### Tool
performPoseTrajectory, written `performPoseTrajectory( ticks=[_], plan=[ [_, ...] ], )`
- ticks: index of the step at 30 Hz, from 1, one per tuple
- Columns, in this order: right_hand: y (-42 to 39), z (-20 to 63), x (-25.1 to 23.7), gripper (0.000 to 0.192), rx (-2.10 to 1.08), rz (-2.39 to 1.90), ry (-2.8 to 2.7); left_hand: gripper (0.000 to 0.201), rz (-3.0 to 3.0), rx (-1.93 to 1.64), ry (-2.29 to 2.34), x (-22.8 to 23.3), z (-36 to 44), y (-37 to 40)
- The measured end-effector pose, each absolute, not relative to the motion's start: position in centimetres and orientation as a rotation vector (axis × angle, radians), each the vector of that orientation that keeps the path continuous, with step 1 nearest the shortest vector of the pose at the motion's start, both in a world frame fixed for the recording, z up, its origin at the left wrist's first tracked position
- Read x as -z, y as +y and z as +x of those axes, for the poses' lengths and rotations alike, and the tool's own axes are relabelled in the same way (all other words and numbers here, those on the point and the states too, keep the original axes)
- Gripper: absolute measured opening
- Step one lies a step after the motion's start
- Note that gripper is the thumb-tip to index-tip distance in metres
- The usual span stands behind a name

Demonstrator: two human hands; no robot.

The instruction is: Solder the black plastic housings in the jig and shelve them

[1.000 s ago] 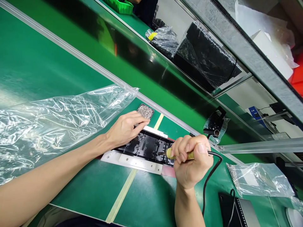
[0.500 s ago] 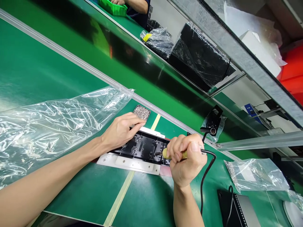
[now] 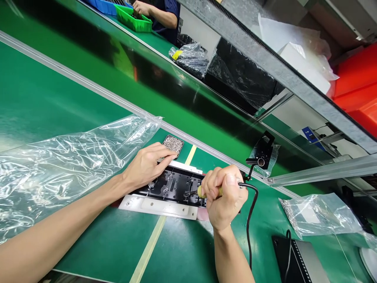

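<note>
Clear plastic sheet (image 3: 64,157) lies left of the black panel (image 3: 173,184). Left hand (image 3: 145,165) rests flat, fingers spread, pressing the panel's top-left edge. The panel sits in a white fixture (image 3: 159,205) on the bench (image 3: 112,239); looks light, stiff, probably brittle, so hold the edges. Right hand (image 3: 224,196) is fisted around the corded screwdriver (image 3: 203,191) at the panel's right end.

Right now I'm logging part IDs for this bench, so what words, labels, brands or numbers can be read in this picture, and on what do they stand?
None can be read.
Yellow label on the far plastic bag: any print too small to read.
Blue tag by the shelf frame: blurred, unreadable.
Black part under the left hand: no legible marking.
Corded tool in the right hand: no visible brand.
</note>
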State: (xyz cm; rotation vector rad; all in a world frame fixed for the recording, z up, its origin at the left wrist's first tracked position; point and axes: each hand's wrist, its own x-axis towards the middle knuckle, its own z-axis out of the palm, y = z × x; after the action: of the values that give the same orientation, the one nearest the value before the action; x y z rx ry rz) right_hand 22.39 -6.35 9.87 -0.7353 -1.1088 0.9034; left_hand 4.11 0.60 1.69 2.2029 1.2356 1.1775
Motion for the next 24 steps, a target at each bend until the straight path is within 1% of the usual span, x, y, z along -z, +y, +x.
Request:
performPoseTrajectory(
  ticks=[4, 6, 9, 12, 14, 15, 18, 20, 24],
  plan=[
    [-6.5, 22.5, -9.7, 0.03, -0.907, -0.752, -1.099, 0.03, 2.076, -1.226, 1.162, -4.9, 5.4, -0.2],
    [-6.4, 22.5, -9.7, 0.03, -0.915, -0.76, -1.094, 0.031, 1.989, -1.235, 1.02, -7.1, 6.5, -0.8],
    [-6.3, 22.5, -9.7, 0.032, -0.928, -0.762, -1.09, 0.04, 1.903, -1.275, 0.687, -9.9, 8.3, -1.3],
    [-6.3, 22.6, -9.7, 0.038, -0.888, -0.799, -1.107, 0.052, 1.84, -1.254, 0.407, -11.4, 10.0, -1.7],
    [-6.3, 22.7, -9.7, 0.043, -0.781, -0.868, -1.162, 0.057, 1.823, -1.23, 0.27, -11.8, 11.1, -1.8],
    [-6.4, 22.8, -9.7, 0.044, -0.7, -0.898, -1.194, 0.057, 1.819, -1.219, 0.212, -11.9, 11.6, -1.8],
    [-6.5, 23.2, -9.5, 0.045, -0.497, -0.923, -1.242, 0.045, 1.834, -1.227, 0.101, -11.6, 12.9, -1.9],
    [-6.4, 23.4, -9.3, 0.044, -0.453, -0.909, -1.22, 0.041, 1.861, -1.246, 0.099, -11.3, 13.6, -1.8],
    [-6.2, 23.5, -9.3, 0.046, -0.416, -0.912, -1.171, 0.041, 1.873, -1.241, 0.138, -10.4, 14.2, -1.4]
  ],
)
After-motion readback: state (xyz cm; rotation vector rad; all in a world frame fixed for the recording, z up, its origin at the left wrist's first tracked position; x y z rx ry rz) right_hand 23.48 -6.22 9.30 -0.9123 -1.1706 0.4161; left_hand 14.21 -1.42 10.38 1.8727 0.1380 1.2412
